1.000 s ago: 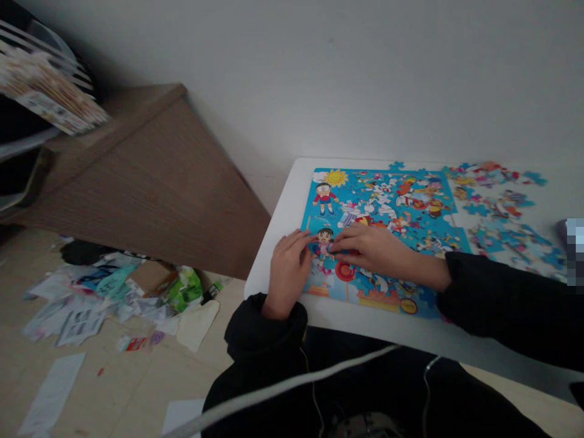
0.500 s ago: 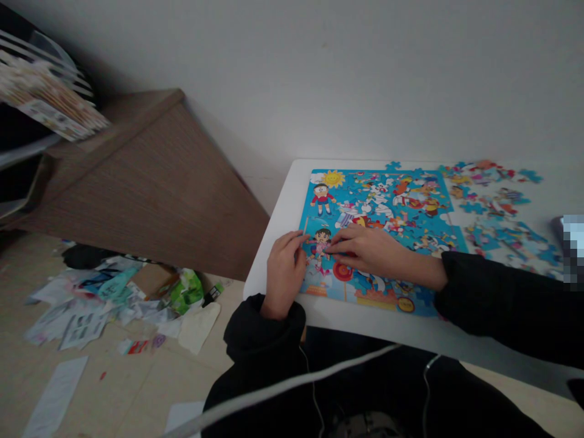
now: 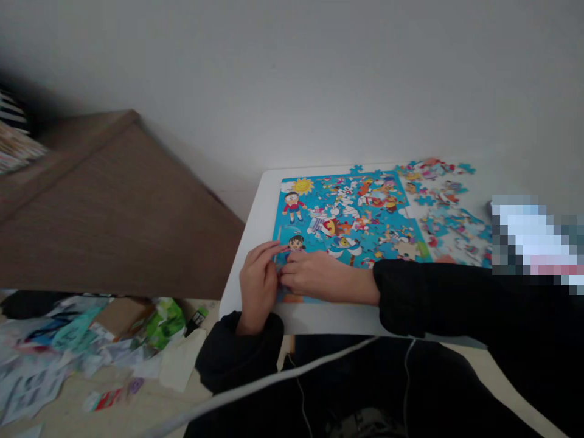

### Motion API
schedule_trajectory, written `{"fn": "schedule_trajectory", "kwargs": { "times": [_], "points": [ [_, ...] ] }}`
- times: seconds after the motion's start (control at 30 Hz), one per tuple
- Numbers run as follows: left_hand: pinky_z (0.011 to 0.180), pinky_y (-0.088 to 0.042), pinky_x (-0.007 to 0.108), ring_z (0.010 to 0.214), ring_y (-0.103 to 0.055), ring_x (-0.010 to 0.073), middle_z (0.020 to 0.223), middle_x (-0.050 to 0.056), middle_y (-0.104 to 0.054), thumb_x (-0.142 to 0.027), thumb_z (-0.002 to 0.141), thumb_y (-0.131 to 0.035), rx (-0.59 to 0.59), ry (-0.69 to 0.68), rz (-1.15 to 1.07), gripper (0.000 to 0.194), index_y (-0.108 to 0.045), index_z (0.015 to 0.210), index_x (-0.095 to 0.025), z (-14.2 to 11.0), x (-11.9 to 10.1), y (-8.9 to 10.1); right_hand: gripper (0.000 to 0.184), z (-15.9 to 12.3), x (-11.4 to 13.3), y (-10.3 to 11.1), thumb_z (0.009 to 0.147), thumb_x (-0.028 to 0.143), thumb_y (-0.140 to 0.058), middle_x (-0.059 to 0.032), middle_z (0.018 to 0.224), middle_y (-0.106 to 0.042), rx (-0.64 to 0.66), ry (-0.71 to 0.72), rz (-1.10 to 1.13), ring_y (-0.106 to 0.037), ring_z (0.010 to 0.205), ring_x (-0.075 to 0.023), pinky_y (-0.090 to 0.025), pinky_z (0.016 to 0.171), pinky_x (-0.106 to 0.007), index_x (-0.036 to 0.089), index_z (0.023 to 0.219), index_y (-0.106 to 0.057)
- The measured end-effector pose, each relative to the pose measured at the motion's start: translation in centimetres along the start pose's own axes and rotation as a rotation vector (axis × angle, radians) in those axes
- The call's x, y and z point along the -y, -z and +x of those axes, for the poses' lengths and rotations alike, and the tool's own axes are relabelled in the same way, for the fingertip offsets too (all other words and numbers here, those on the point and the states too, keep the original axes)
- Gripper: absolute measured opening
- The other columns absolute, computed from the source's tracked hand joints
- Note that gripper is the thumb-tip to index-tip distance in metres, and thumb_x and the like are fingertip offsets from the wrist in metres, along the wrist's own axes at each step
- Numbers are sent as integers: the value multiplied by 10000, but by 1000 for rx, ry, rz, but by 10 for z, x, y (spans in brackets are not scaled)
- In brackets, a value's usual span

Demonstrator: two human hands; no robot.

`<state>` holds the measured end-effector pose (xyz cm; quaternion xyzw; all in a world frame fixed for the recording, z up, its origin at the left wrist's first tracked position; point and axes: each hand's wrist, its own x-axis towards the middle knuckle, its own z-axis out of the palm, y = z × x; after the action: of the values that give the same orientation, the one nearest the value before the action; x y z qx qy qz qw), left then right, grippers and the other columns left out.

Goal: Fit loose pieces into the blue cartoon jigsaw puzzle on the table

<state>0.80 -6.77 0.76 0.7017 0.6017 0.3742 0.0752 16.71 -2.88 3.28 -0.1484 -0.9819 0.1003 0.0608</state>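
A colourful cartoon jigsaw puzzle (image 3: 347, 219) lies mostly assembled on a white table (image 3: 255, 243). My left hand (image 3: 257, 286) rests at the puzzle's near left corner, fingers stretched toward it. My right hand (image 3: 319, 277) lies across the puzzle's lower left part, fingertips pressed down beside the left hand's fingertips. Whether a piece is under the fingers is hidden. Both arms wear black sleeves.
Loose puzzle pieces (image 3: 438, 194) are scattered on the table right of the puzzle. A brown wooden cabinet (image 3: 114, 213) stands to the left. Papers and packaging (image 3: 91, 340) litter the floor. A white cable (image 3: 274, 383) runs across my lap. The wall is close behind the table.
My right hand slid left and nearer along the puzzle's bottom until its fingertips met the left hand's. The camera view swung to the right.
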Motion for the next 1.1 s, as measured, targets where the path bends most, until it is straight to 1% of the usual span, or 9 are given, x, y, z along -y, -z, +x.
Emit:
{"fn": "schedule_trajectory", "kwargs": {
  "times": [0.13,0.23,0.5,0.57,0.63,0.73,0.83,0.97,1.1],
  "points": [
    [970,-458,350,1056,-604,189,1097,63,-676,-131,843,-385,11,-9,2,342,-700,967,-181,0,2,-1,157,-17,-3,15,915,193,-489,-81,1009,-657,-38,-18,-62,-564,987,-203,-454,663,-297,143,973,-626],
    [975,-459,358,1060,-607,194,1108,65,-677,-149,851,-392,24,-22,15,333,-699,976,-180,0,2,-2,200,-49,-13,31,906,247,-513,-69,1013,-668,-70,-114,-78,-596,911,-190,-439,611,-281,163,1048,-625],
    [1015,-441,396,1120,-589,226,1152,93,-664,-223,891,-411,93,-88,79,321,-688,1038,-156,1,5,-4,280,-193,-82,49,892,363,-494,-75,999,-692,-106,-720,-233,-624,947,-226,-473,699,-320,212,1033,-682],
    [1007,-452,400,1125,-589,233,1156,96,-664,-232,892,-422,103,-134,96,316,-687,1047,-153,1,6,-5,322,-220,-95,50,897,414,-463,-80,993,-690,-82,-859,-258,-628,935,-241,-474,665,-331,219,1024,-687],
    [998,-463,400,1132,-587,233,1159,85,-665,-235,893,-432,118,-174,108,309,-683,1059,-165,2,7,-6,345,-234,-101,51,902,429,-439,-79,995,-687,-56,-921,-261,-622,948,-252,-473,652,-335,222,1034,-683],
    [996,-468,393,1135,-587,227,1158,70,-669,-234,898,-438,133,-197,111,298,-682,1061,-180,3,8,-7,349,-234,-99,53,911,419,-425,-77,1039,-676,-84,-898,-286,-602,986,-255,-469,656,-330,225,1068,-669],
    [1004,-462,396,1138,-585,228,1156,75,-668,-244,903,-441,145,-196,106,296,-684,1058,-176,3,8,-7,325,-215,-92,52,925,380,-425,-73,1061,-670,-123,-770,-269,-593,993,-232,-465,695,-319,220,1069,-669],
    [1013,-452,416,1148,-576,231,1166,82,-663,-257,910,-430,179,-179,100,308,-685,1059,-173,3,8,-6,287,-185,-84,46,921,358,-470,-70,1048,-664,-84,-556,-194,-588,970,-218,-454,690,-302,216,1047,-685],
    [1021,-446,420,1161,-567,225,1177,71,-660,-252,906,-434,197,-144,89,301,-682,1063,-189,2,7,-5,293,-168,-84,40,912,379,-497,-78,1042,-650,-64,-505,-143,-580,962,-222,-451,675,-299,203,1057,-681]
  ]
}}
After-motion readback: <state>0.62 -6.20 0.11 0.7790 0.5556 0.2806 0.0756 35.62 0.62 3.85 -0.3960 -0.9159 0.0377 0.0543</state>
